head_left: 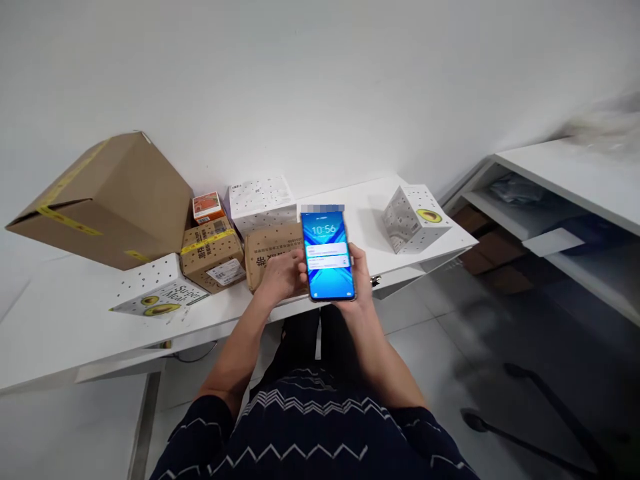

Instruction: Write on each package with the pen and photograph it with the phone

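A lit smartphone (329,280) stands upright in front of me, its blue lock screen reading 10:56. My right hand (359,277) is wrapped round its right side and lower back. At the left edge, my left hand (284,275) is closed, with its fingertips against the phone; part of its grip is hidden. Behind the left hand lies a flat brown carton (265,247) with dark printed characters, partly covered by the hand and phone.
On the white table (220,320) are a large cardboard box (135,193), a yellow-taped carton (213,257), an orange box (207,207), a dotted white box (263,200) and two avocado-printed boxes (155,290). A white shelf unit (575,180) stands at right.
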A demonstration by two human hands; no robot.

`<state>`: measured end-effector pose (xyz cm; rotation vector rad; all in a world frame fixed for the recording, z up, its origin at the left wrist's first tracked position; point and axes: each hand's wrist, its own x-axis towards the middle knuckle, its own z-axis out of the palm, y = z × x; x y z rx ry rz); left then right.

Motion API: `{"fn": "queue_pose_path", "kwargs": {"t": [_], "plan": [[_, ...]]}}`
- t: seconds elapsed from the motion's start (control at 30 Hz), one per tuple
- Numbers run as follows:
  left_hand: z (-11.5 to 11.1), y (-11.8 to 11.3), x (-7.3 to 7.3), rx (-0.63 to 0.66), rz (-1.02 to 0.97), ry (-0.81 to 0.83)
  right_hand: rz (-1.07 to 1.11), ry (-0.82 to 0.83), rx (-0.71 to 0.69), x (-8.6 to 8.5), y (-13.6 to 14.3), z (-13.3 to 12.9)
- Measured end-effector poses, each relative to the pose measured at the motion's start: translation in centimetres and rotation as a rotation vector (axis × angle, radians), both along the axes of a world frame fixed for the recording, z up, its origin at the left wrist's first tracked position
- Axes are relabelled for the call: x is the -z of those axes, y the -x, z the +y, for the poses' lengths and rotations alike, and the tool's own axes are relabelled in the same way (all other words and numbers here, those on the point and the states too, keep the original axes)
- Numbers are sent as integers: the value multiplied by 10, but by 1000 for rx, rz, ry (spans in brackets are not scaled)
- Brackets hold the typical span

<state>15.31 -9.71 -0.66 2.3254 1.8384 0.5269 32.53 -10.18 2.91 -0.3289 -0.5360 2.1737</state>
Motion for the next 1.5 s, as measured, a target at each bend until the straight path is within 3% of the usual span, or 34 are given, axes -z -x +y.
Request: {"fn": "queue_pose_path", "kwargs": {"t": [0.13,0.2,0.27,0.33,0.43,0.6,0.7,0.8,0.9,0.97,1.07,1.17,1.23,1.3,1.43,1.5], "plan": [[-8,-10,-14,64,75,-90,-300,-162,397,14,-47,19],[-8,-12,-16,64,68,-98,-631,-215,654,33,-70,36],[-8,-12,-15,61,59,-105,-1088,-289,776,56,-86,55],[-7,-11,-13,58,54,-128,-1530,-426,750,78,-94,72],[-8,-11,-12,62,43,-161,-2016,-545,592,102,-92,90],[-9,-11,-13,79,-12,-221,-2337,-603,422,123,-79,101],[-12,-7,-10,64,-121,-375,-2357,-607,413,129,-76,103],[-24,5,-3,-60,-293,-610,-2326,-599,443,131,-76,103],[-45,27,13,-226,-432,-773,-2238,-610,543,126,-80,98],[-61,44,29,-358,-522,-801,-2061,-628,641,121,-84,87],[-79,62,55,-570,-750,-603,-1625,-593,596,114,-84,61],[-89,61,67,-586,-945,-234,-1316,-593,373,109,-72,32],[-94,48,64,-511,-1007,-109,-1222,-623,326,104,-61,16],[-101,34,53,-424,-1030,-106,-1154,-620,380,94,-54,3],[-112,17,14,-294,-958,-172,-1044,-606,572,54,-57,-8],[-104,20,-8,-259,-902,-261,-999,-648,651,30,-56,-1]]}}
